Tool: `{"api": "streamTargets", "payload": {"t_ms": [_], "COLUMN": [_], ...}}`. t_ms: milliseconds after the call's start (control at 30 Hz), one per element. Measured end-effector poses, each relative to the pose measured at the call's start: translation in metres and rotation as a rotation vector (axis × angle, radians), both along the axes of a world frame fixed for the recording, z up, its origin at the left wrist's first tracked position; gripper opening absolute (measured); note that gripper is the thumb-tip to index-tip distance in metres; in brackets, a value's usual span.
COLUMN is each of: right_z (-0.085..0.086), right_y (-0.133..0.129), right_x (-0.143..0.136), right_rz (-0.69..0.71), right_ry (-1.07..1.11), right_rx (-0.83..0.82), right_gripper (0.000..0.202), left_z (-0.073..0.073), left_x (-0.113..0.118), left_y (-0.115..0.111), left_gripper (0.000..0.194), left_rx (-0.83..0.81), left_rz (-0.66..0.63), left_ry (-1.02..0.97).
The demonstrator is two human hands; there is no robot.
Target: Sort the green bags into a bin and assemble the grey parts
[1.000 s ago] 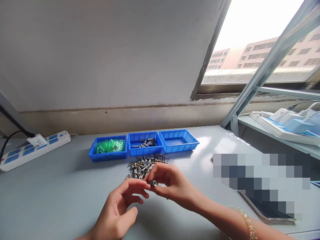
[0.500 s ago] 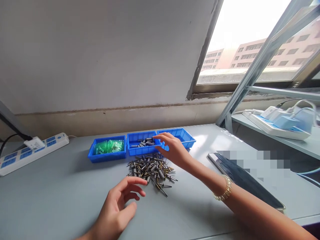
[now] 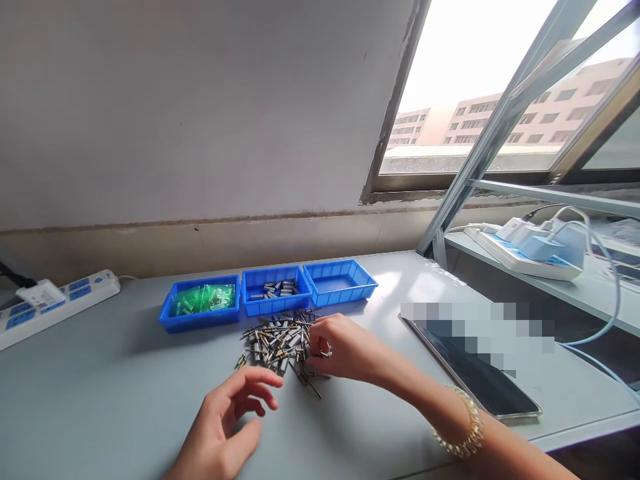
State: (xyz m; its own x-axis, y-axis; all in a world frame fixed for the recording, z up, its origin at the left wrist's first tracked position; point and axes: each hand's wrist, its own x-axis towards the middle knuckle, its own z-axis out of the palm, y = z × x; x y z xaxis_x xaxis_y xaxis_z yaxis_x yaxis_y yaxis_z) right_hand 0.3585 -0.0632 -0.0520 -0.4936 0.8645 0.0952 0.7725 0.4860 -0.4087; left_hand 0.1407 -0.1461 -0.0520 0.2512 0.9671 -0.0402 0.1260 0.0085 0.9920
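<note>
A heap of small metal parts [image 3: 280, 343], grey blocks mixed with thin pins and brass-coloured bits, lies on the grey table. At its right edge, my right hand [image 3: 345, 347] reaches down with fingers curled in and thumb near the index finger; what is between the fingertips, if anything, is hidden. My left hand [image 3: 227, 423] hovers in front of the heap, fingers loosely bent and apart, holding nothing. Right behind the heap, the middle blue bin [image 3: 273, 307] has several grey metal blocks [image 3: 280, 289] in it.
The left blue bin [image 3: 200, 323] contains a green plastic bag [image 3: 205, 299] of small parts. Another blue bin [image 3: 345, 298] stands on the right. A dark-screened tablet-like device [image 3: 480, 380] lies to the right. Power strips [image 3: 90, 293] sit at far left and on the right shelf.
My right hand has come back from over the middle bin down to the heap, its fingers curling in. My left hand keeps much the same pose. The view has shifted slightly right.
</note>
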Motion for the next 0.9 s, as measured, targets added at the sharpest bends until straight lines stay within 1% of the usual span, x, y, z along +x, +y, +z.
{"api": "streamTargets", "payload": {"t_ms": [233,400,500,600,700,800,867,900], "right_z": [-0.006,-0.012,-0.008,0.002,0.009,0.007,0.003,0.002], "right_y": [-0.004,-0.004,-0.003,-0.005,-0.012,-0.025,-0.033,-0.036], "right_x": [-0.006,-0.009,-0.006,-0.004,-0.006,-0.015,-0.022,-0.025], "right_rz": [-0.073,-0.106,-0.116,-0.100,-0.018,0.071,0.100,0.115], "right_ry": [-0.036,-0.015,0.024,0.076,0.227,0.374,0.411,0.435], "right_rx": [0.018,0.027,0.035,0.040,0.037,0.086,0.131,0.151], "right_gripper": [0.019,0.023,0.019,0.012,0.010,0.015,0.016,0.015], "left_z": [-0.005,-0.004,-0.002,-0.005,-0.016,-0.027,-0.028,-0.025], "left_x": [-0.002,-0.001,-0.002,-0.003,-0.005,-0.006,-0.005,-0.004], "left_y": [0.001,0.001,0.002,0.004,0.004,0.003,0.002,0.002], "left_gripper": [0.037,0.035,0.033,0.030,0.040,0.057,0.064,0.066], "left_rx": [0.006,-0.019,-0.030,-0.051,-0.073,-0.138,-0.208,-0.237], "left_rz": [-0.007,0.006,0.022,0.036,0.008,-0.049,-0.106,-0.140], "left_ry": [-0.020,-0.019,-0.004,-0.005,-0.083,-0.166,-0.208,-0.231]}}
